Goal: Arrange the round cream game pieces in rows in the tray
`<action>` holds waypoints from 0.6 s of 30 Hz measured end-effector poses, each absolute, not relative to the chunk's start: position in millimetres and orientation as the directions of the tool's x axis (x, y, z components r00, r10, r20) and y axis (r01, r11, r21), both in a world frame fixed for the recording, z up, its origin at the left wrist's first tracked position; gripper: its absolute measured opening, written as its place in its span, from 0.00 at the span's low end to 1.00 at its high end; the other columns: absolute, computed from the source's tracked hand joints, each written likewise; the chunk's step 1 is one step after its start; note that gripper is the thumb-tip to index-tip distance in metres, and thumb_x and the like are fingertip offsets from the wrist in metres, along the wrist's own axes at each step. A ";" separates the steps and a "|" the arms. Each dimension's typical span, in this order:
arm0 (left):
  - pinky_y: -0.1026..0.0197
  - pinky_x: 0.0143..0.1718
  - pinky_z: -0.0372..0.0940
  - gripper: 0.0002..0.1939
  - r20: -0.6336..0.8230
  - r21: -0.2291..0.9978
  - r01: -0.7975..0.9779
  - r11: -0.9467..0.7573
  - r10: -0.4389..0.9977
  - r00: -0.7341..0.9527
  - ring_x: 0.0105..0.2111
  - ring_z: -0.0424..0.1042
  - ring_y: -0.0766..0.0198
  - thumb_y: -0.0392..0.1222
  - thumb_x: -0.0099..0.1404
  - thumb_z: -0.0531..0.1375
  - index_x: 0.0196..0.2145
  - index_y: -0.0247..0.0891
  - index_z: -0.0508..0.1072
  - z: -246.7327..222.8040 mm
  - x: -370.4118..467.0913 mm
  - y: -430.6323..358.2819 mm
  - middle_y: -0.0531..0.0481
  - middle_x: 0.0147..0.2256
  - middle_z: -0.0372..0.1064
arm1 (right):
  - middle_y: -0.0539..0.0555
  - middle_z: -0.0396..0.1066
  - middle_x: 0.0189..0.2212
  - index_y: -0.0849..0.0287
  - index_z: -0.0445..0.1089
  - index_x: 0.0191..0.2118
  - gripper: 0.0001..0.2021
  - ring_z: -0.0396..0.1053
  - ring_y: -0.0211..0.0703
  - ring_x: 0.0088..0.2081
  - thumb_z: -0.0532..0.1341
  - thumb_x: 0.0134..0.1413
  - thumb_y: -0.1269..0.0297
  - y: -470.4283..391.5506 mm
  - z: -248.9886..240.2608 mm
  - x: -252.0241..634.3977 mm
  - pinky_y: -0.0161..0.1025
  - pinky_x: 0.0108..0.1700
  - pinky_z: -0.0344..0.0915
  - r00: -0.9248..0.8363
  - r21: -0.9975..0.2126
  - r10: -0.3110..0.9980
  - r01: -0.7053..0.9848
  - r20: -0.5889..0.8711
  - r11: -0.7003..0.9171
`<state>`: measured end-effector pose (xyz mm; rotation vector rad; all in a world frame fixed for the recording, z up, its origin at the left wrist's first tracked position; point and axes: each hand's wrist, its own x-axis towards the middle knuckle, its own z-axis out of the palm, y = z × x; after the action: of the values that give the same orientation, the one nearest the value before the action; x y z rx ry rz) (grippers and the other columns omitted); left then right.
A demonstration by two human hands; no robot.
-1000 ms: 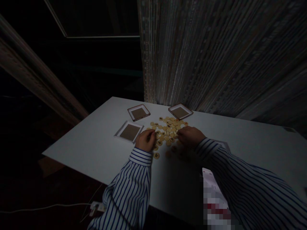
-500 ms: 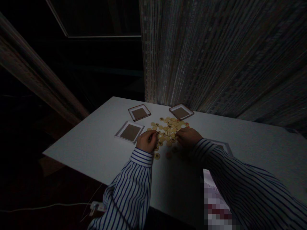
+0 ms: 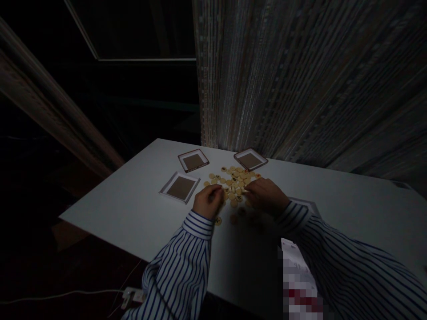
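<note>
Round wooden Chinese chess pieces lie in a loose heap on the white table, some showing black or red characters. At the heap's near left edge is my left hand, its fingers curled and closed; whatever is in them is hidden. On the right side, my right hand is closed in a pinch, with the pale edge of a chess piece at its fingertips. A single piece with a black mark lies just below my left hand. Pieces under my right hand sit in dark shadow.
Two brown-rimmed shallow trays, a left one and a right one, lie behind the heap. A white-rimmed tray is to the left. Another pale tray is partly behind my right sleeve. A string curtain hangs behind the table.
My left hand has shifted slightly right, over the heap's near edge, and turned. My right hand has moved a little to the right. The view has tilted slightly upward.
</note>
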<state>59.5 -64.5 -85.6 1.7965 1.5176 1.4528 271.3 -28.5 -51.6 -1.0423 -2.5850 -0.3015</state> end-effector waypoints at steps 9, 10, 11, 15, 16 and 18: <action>0.60 0.39 0.66 0.14 0.093 0.996 0.005 -0.093 0.995 0.038 0.34 0.72 0.62 0.44 0.53 0.61 0.36 0.33 0.76 -66.8 86.0 -70.3 0.45 0.34 0.75 | 0.54 0.71 0.30 0.60 0.68 0.34 0.12 0.63 0.38 0.32 0.47 0.60 0.69 -50.1 -45.3 275.8 0.38 0.35 0.54 -0.737 0.297 0.184 0.470 0.650 0.831; 0.60 0.38 0.66 0.16 0.064 0.998 -0.027 -0.062 0.996 0.060 0.33 0.72 0.62 0.45 0.53 0.62 0.37 0.33 0.76 -64.9 87.0 -70.9 0.45 0.33 0.75 | 0.54 0.70 0.30 0.60 0.67 0.34 0.13 0.63 0.38 0.32 0.47 0.60 0.69 -52.3 -44.9 274.9 0.38 0.35 0.54 -0.733 0.302 0.161 0.456 0.661 0.837; 0.61 0.37 0.66 0.17 0.035 0.998 -0.056 -0.030 0.996 0.087 0.32 0.71 0.63 0.47 0.53 0.62 0.37 0.33 0.76 -63.5 87.5 -71.5 0.46 0.32 0.75 | 0.54 0.70 0.30 0.59 0.67 0.34 0.13 0.62 0.38 0.31 0.46 0.61 0.69 -54.3 -44.2 273.8 0.38 0.35 0.54 -0.731 0.302 0.148 0.447 0.666 0.842; 0.64 0.30 0.64 0.21 -0.026 0.990 -0.129 0.050 0.983 0.182 0.25 0.68 0.67 0.51 0.51 0.63 0.38 0.32 0.76 -63.0 87.7 -72.8 0.49 0.25 0.73 | 0.54 0.68 0.28 0.61 0.66 0.35 0.12 0.61 0.38 0.30 0.46 0.61 0.68 -60.7 -38.3 268.0 0.38 0.32 0.53 -0.750 0.324 0.108 0.405 0.653 0.855; 0.64 0.29 0.63 0.21 -0.033 0.988 -0.144 0.061 0.982 0.188 0.25 0.68 0.67 0.51 0.50 0.63 0.37 0.32 0.76 -63.6 87.7 -73.0 0.50 0.24 0.72 | 0.54 0.69 0.28 0.61 0.66 0.36 0.12 0.61 0.39 0.30 0.46 0.61 0.69 -61.7 -36.7 266.6 0.38 0.32 0.53 -0.754 0.340 0.087 0.391 0.651 0.855; 0.65 0.29 0.63 0.21 -0.051 0.981 -0.177 0.084 0.982 0.180 0.24 0.67 0.68 0.50 0.48 0.65 0.36 0.33 0.76 -65.1 88.0 -73.3 0.50 0.24 0.73 | 0.54 0.68 0.28 0.61 0.66 0.36 0.11 0.60 0.38 0.29 0.46 0.60 0.70 -62.9 -34.4 264.4 0.38 0.31 0.53 -0.759 0.357 0.069 0.382 0.648 0.853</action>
<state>88.0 -73.3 -65.1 1.1029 0.9791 1.1140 264.4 -62.9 -34.4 -0.3259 -2.3769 -0.6328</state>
